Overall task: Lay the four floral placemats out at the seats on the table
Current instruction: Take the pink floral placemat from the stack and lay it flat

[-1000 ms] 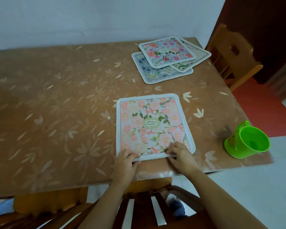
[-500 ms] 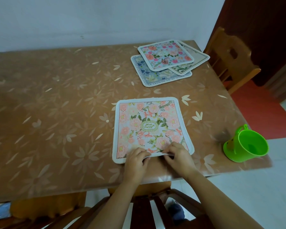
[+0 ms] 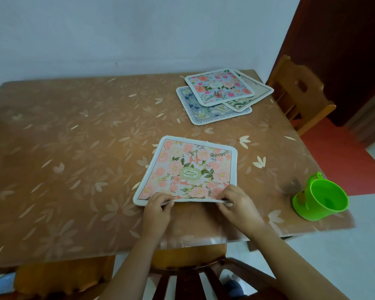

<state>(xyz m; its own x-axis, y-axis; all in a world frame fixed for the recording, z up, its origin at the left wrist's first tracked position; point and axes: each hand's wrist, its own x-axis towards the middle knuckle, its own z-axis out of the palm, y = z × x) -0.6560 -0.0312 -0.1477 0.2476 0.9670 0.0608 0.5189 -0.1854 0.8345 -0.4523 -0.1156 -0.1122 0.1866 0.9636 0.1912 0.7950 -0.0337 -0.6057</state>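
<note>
head view: four placemats (image 3: 191,172) (image 3: 219,86) (image 3: 204,114) (image 3: 259,90), two hands (image 3: 157,207) (image 3: 238,203), one cup (image 3: 322,201)

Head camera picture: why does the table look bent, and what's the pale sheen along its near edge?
Head view: the wide-angle lens bows the table edges; same view, the sheen looks like light glancing off its glossy cover; the pink placemat stays sharp.

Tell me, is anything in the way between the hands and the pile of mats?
Only the pink placemat, pinched at its near edge by the left hand and right hand, lies between them and the pile. The green cup stands off to the right.
</note>
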